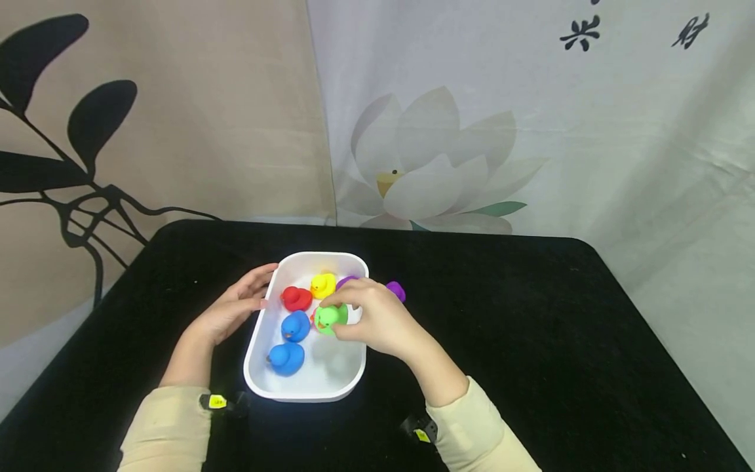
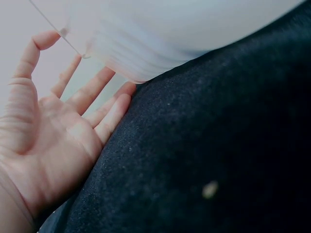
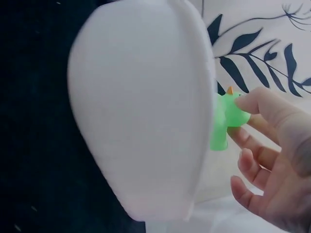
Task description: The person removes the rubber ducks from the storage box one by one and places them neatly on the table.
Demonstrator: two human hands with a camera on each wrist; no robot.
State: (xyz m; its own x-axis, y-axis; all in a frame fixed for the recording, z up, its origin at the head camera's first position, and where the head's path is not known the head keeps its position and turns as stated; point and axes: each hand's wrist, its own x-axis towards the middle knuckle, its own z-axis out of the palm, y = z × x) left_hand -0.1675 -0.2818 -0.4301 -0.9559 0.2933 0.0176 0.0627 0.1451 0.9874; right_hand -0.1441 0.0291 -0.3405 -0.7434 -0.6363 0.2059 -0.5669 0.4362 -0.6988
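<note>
A white tray (image 1: 256, 367) stands on the black table. My right hand (image 1: 380, 318) pinches a green rubber duck (image 1: 326, 317) between thumb and fingers over the tray; in the right wrist view the green duck (image 3: 233, 114) shows above the rim. Along the tray's left side, my left hand (image 1: 236, 305) touches the wall with extended fingers; the left wrist view shows its open palm (image 2: 58, 126). Inside lie a red duck (image 1: 296, 299), a yellow duck (image 1: 323, 286) and two blue ducks (image 1: 295, 326). A purple thing (image 1: 347, 280) and something pink are partly hidden by the right hand and green duck.
Another purple thing (image 1: 396, 290) lies outside the tray, on the table (image 1: 531, 354) just beyond my right hand, which partly covers it. Behind the table hangs a printed cloth (image 1: 619, 131) with a flower and dark leaves.
</note>
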